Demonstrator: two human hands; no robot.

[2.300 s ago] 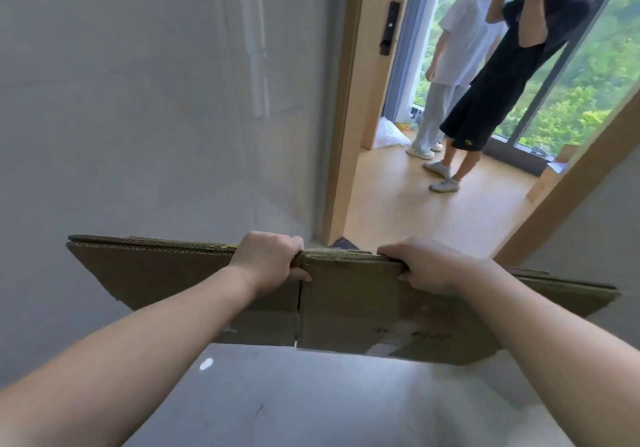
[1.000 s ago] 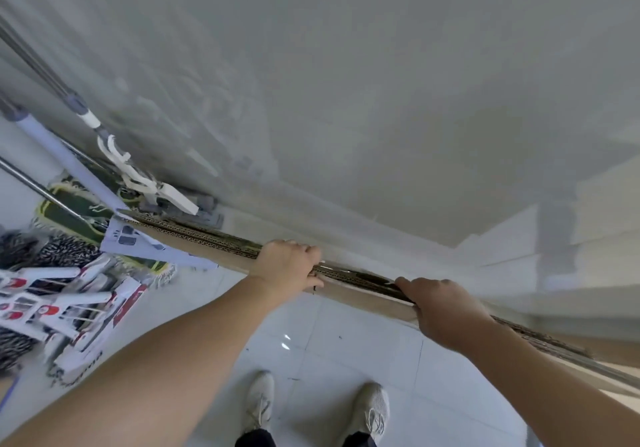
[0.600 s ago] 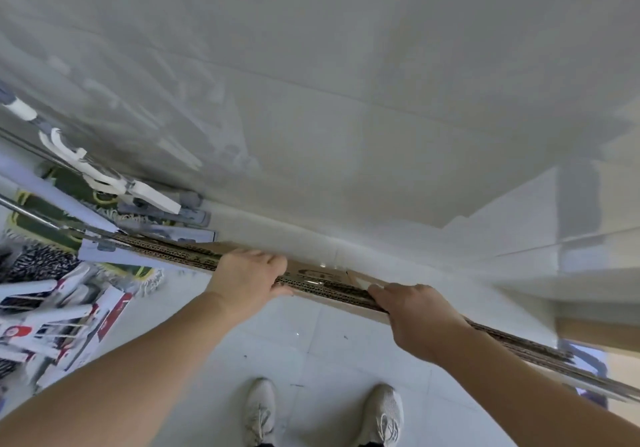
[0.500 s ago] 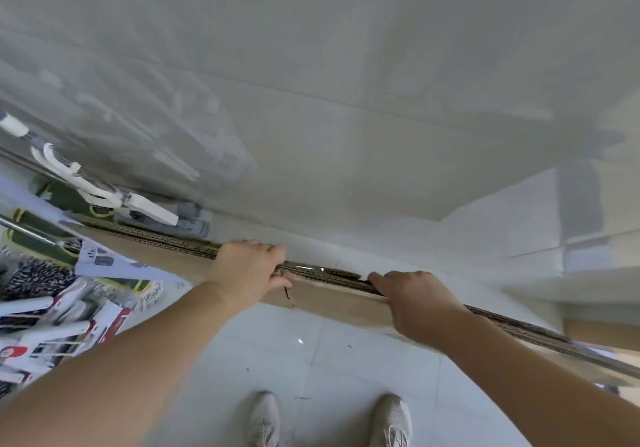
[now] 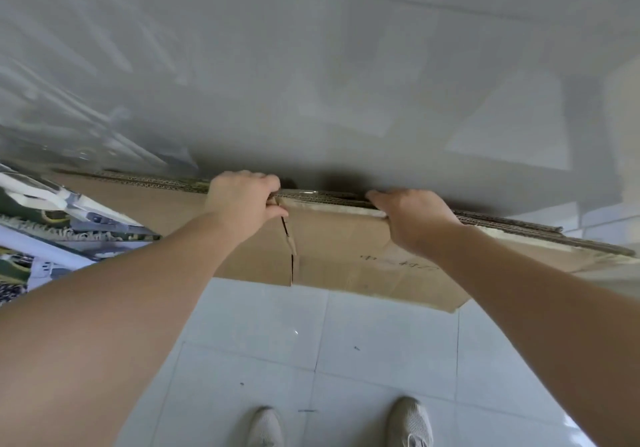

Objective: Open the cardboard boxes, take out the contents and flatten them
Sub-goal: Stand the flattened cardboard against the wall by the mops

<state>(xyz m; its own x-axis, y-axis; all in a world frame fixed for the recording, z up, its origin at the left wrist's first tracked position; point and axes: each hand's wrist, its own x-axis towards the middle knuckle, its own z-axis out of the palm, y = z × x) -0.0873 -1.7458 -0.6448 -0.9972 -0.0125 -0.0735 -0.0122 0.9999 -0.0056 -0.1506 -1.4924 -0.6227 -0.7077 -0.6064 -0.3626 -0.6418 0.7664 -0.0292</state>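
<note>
Two hands, left and right, are clamping the top edge of flattened cardboard standing against the wall; released too upright, it is likely tipping forward.

– What do we hold?
– Flattened cardboard boxes, upright against the grey wall. Our left hand and right hand grip their top edge, above our shoes.

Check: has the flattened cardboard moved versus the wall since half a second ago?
Yes. The flattened cardboard now stands closer to the wall, top edge nearly against it, gripped by left hand and right hand.
</note>
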